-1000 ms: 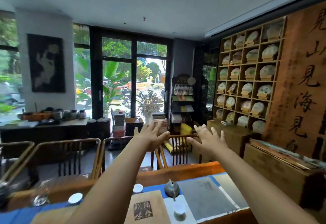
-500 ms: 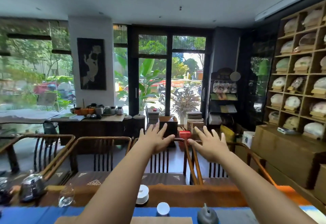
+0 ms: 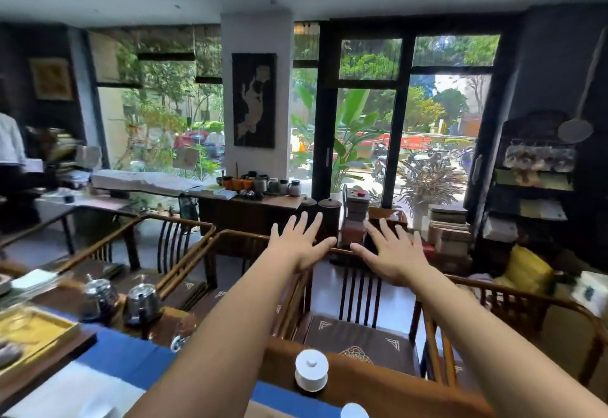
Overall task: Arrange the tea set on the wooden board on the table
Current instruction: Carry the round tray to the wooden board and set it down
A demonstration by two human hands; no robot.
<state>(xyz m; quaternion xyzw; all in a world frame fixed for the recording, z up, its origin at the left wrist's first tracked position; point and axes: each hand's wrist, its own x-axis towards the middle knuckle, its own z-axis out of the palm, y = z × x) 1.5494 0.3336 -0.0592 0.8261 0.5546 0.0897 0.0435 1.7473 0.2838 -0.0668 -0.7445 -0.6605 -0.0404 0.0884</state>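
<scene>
Both my arms reach straight out above the table. My left hand (image 3: pixel 297 242) and my right hand (image 3: pixel 393 253) are held flat with fingers spread, palms down, holding nothing, well above the chairs beyond the table. A white lidded cup (image 3: pixel 311 371) stands on the brown table edge (image 3: pixel 378 388) below my arms. A small white cup (image 3: pixel 354 411) shows at the bottom edge. Two dark metal kettles (image 3: pixel 141 302) stand at the left beside a yellow wooden tray (image 3: pixel 36 335). The wooden board is almost out of view.
A blue runner (image 3: pixel 131 356) crosses the table. Wooden armchairs (image 3: pixel 362 335) line its far side. A sideboard with jars (image 3: pixel 260 187) stands by the windows; dark shelves (image 3: pixel 533 174) and stacked boxes are at the right. A person in white (image 3: pixel 10 144) is at far left.
The view has swung left and tilted a little down, so the right wall shelving has left the frame and the kettles and yellow tray came in. Both hands stay spread and empty.
</scene>
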